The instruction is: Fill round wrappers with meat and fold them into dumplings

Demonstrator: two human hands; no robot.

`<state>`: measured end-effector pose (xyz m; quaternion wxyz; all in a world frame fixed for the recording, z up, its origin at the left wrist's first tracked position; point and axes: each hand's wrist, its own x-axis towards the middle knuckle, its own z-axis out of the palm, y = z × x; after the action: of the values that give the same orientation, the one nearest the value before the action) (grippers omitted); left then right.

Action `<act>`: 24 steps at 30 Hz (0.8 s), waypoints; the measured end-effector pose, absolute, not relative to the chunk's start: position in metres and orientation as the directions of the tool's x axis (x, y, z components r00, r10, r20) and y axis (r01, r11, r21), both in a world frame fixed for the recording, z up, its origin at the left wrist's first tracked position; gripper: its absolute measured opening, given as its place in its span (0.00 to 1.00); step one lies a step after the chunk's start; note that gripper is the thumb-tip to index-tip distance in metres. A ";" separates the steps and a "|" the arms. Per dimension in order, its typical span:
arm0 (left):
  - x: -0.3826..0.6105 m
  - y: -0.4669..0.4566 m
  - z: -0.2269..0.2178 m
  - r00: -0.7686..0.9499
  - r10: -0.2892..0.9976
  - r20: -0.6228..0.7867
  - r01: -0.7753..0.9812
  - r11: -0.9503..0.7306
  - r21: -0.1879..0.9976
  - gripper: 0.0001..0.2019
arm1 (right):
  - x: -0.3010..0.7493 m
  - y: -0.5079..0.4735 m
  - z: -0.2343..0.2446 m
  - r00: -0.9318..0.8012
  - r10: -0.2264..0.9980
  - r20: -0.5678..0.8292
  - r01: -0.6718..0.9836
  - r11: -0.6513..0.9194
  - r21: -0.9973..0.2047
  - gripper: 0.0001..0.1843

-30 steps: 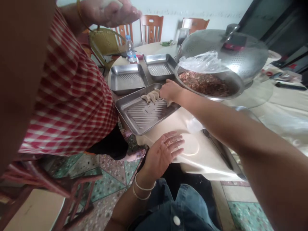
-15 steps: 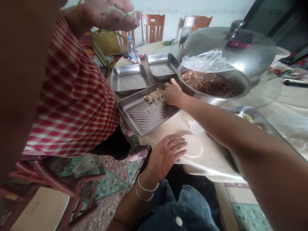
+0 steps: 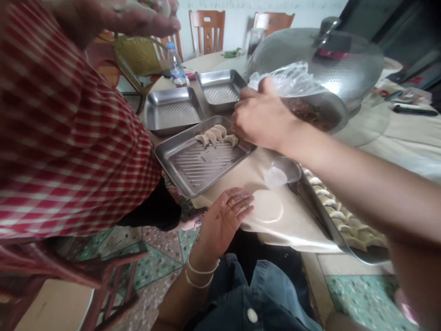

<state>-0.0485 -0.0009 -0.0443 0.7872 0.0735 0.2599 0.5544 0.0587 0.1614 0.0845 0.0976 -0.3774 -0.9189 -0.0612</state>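
My left hand point(image 3: 223, 220) lies palm up and open at the table's near edge, its fingertips touching a round dough wrapper point(image 3: 267, 207) on the pale cloth. My right hand point(image 3: 262, 117) hovers with loosely bent fingers and nothing in them, just right of a short row of folded dumplings point(image 3: 215, 135). These lie at the far end of a steel tray point(image 3: 203, 168). Behind that hand is a steel bowl of dark minced filling point(image 3: 312, 115), partly covered by a clear plastic bag point(image 3: 289, 82).
A person in a red checked garment point(image 3: 69, 138) stands at left, their hands point(image 3: 127, 16) working dough up high. Two bare steel trays point(image 3: 174, 110) point(image 3: 220, 89) sit farther back. A small bowl point(image 3: 279, 172), a tray of dumplings point(image 3: 341, 220) and a perforated lid point(image 3: 327, 59) stand at right.
My right hand has drawn back and up from the tray, leaving one more dumpling in the row. The view shifted, showing the right-hand dumpling tray. My left hand stayed by the wrapper.
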 end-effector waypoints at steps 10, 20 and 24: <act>-0.029 0.015 -0.046 0.083 0.946 -0.313 -0.786 0.255 0.564 0.08 | 0.178 0.050 0.033 -0.703 0.708 0.068 0.644 0.675 -0.360 0.14; -0.025 0.005 -0.043 0.017 0.940 -0.342 -0.767 0.231 0.598 0.08 | 0.168 0.036 -0.014 -0.727 0.668 -0.162 0.680 0.666 -0.306 0.09; -0.025 0.005 -0.044 0.011 0.946 -0.325 -0.772 0.215 0.598 0.08 | 0.172 0.040 -0.010 -0.754 0.640 -0.149 0.629 0.637 -0.445 0.08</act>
<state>-0.0255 0.0046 -0.0444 0.6998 0.1264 0.3434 0.6136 0.1724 0.0403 -0.0097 0.0112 -0.3505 -0.9047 0.2418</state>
